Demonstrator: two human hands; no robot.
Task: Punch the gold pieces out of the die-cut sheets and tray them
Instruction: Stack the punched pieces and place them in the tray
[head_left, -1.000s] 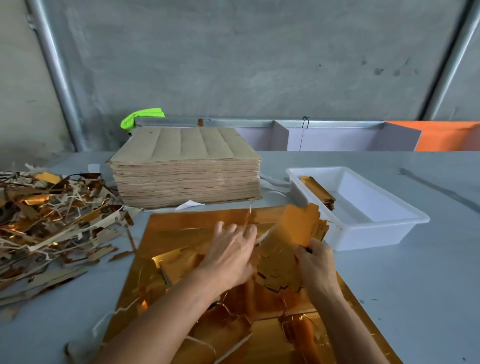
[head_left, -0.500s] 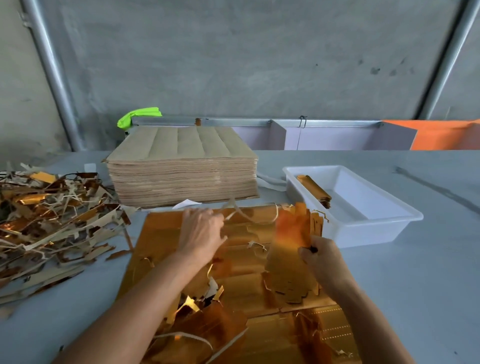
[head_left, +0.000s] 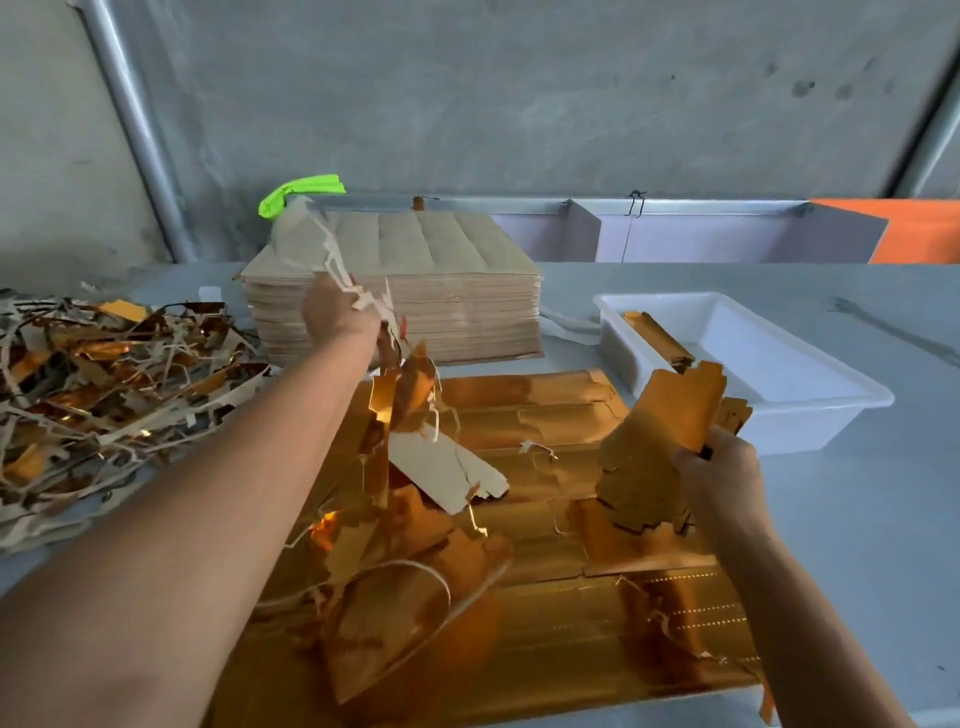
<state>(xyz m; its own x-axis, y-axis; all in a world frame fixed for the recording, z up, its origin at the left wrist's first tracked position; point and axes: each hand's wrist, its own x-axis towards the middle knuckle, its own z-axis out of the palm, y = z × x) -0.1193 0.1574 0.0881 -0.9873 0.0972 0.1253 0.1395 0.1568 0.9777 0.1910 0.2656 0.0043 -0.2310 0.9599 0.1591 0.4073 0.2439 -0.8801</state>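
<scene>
Two hands at work, listed near to far.

Gold die-cut sheet: flat on the grey table, nearest the viewer, score lines and torn edges showing.

Waste lattice: ragged gold and kraft strips rising off the sheet, its lower loops trailing on the foil.

Right hand: fingers curled round a stack of punched gold pieces, held tilted above the sheet, just beside the tray.

Left hand: raised, gripping the upper end of the lattice, pale strips fanning above the knuckles.

White tray: right of the sheet; one bundle of trayed pieces lies against its near-left wall.

Scrap heap: on the table at left, apart from the sheet.

Stack of uncut sheets: kraft side up, behind the work area.

Risks, as judged: thin lattice strips may snap under the pull, leaving fragments on the foil; any piece not fully freed could lift with the waste and go to the heap; the tilted stack, gripped at one edge, could fan out and spill short of the tray.
</scene>
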